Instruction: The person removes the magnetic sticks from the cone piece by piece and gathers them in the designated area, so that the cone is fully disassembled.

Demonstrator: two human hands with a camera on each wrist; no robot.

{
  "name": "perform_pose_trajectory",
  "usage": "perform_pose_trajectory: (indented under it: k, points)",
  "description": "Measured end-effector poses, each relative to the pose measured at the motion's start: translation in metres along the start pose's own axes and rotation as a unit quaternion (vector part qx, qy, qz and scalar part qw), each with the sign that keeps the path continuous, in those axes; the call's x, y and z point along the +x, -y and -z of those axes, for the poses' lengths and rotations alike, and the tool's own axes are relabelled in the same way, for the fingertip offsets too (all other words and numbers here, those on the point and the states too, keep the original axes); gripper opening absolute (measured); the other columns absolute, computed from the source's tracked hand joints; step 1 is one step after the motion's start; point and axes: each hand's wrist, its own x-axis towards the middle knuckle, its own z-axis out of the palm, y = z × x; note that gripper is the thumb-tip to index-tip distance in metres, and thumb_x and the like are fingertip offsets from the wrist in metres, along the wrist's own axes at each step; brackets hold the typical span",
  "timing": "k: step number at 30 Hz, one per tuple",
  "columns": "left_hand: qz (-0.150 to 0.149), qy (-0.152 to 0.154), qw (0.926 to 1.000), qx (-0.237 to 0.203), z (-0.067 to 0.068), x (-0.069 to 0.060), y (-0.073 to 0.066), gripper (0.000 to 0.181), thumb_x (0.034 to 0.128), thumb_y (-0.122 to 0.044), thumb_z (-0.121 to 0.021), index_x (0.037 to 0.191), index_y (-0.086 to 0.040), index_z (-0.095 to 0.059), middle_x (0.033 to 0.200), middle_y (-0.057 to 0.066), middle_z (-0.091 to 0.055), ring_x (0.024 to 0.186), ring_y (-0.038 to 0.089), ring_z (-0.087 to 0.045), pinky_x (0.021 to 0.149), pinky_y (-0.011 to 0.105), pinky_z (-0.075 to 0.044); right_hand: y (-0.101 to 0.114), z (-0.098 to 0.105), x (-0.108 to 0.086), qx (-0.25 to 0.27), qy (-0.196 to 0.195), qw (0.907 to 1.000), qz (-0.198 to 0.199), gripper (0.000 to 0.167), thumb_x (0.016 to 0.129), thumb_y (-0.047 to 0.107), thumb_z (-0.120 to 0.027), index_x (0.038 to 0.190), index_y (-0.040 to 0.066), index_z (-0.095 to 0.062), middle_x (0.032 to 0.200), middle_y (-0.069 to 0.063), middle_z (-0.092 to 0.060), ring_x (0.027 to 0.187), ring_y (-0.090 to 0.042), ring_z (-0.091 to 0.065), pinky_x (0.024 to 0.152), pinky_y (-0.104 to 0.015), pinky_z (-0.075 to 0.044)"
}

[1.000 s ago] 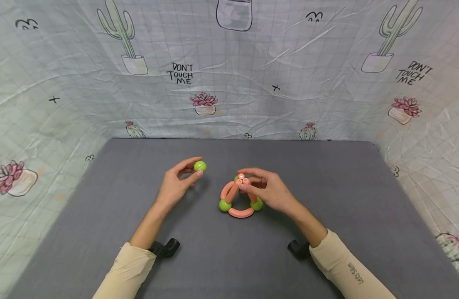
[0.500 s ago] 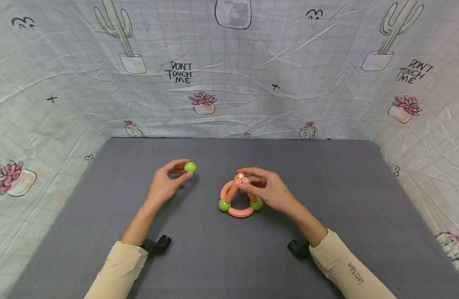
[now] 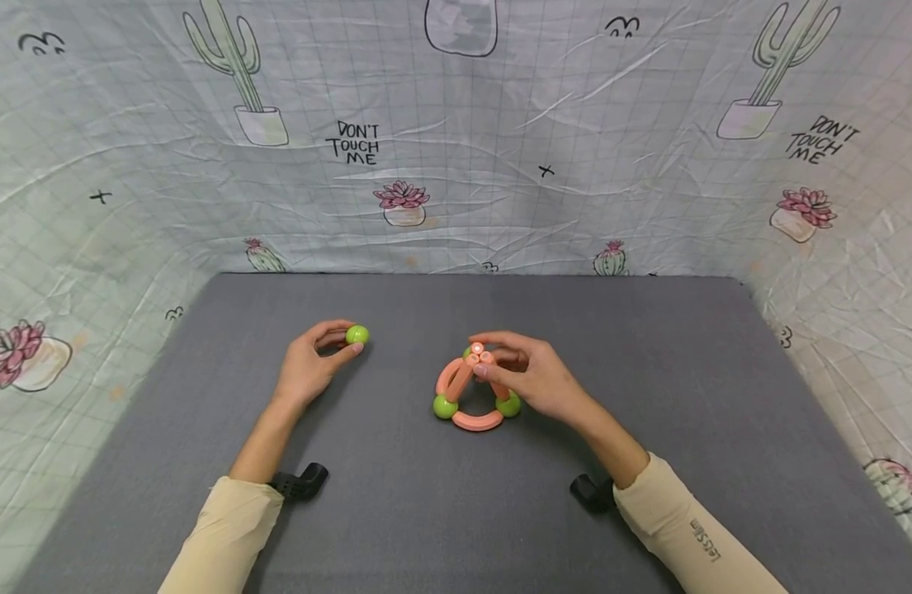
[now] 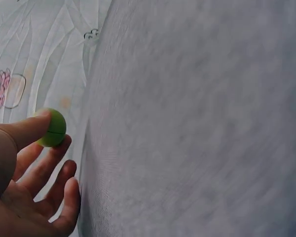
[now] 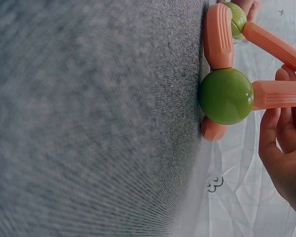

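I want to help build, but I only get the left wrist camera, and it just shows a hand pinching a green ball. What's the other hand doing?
Observer: The right hand is gripping the slanted orange sticks near their tops.
Operator: Ooh! What's up there where the sticks meet?
Observer: Three bare stick ends, bunched close together.
Operator: And what's around the bottom?
Observer: Green balls joined by curved orange pieces.

Booth (image 3: 92, 272): cactus-print cloth walls (image 3: 463, 115), grey tabletop (image 3: 671, 355)
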Motion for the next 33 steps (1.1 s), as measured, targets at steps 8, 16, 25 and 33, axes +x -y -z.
perform_pose_trajectory:
  k: [8,16,25,33]
  points:
    - [0.006,-0.010,0.9998,0.018,0.004,0.002,0.008,0.044,0.0968,-0.030,-0.077,0.136,-0.011,-0.067,0.130,0.017,-0.071,0.118,0.032,-0.063,0.098,0.043,-0.047,0.000,0.000,0.000,-0.003,-0.001,1.0000,-0.001,0.044,0.100,0.024,-0.072,0.143,0.019,-0.063,0.116,-0.007,-0.079,0.102,-0.030,-0.073,0.073,-0.025,-0.051]
    - [0.022,-0.029,0.9992,0.016,0.007,0.004,0.011,0.041,0.0980,-0.020,-0.075,0.137,-0.009,-0.067,0.124,0.019,-0.069,0.105,0.024,-0.062,0.086,0.021,-0.045,0.000,0.000,0.001,-0.011,-0.004,0.9999,-0.002,0.044,0.100,0.025,-0.073,0.142,0.022,-0.063,0.117,-0.007,-0.079,0.102,-0.017,-0.074,0.074,-0.024,-0.052]
    - [0.025,-0.023,0.9993,0.016,0.008,0.003,0.011,0.043,0.0973,-0.019,-0.076,0.138,-0.007,-0.066,0.126,0.021,-0.070,0.109,0.029,-0.063,0.082,0.013,-0.043,0.000,0.000,0.001,-0.002,0.000,1.0000,-0.001,0.045,0.100,0.024,-0.072,0.144,0.018,-0.062,0.114,-0.008,-0.079,0.097,-0.036,-0.070,0.068,-0.024,-0.047]
    - [0.032,-0.011,0.9994,0.010,0.010,0.001,0.010,0.049,0.0984,-0.023,-0.075,0.143,-0.007,-0.062,0.130,0.021,-0.068,0.114,0.028,-0.062,0.084,0.013,-0.043,0.000,0.000,0.000,0.003,0.001,1.0000,-0.002,0.044,0.100,0.024,-0.072,0.143,0.021,-0.063,0.113,-0.012,-0.078,0.095,-0.040,-0.069,0.070,-0.024,-0.049]
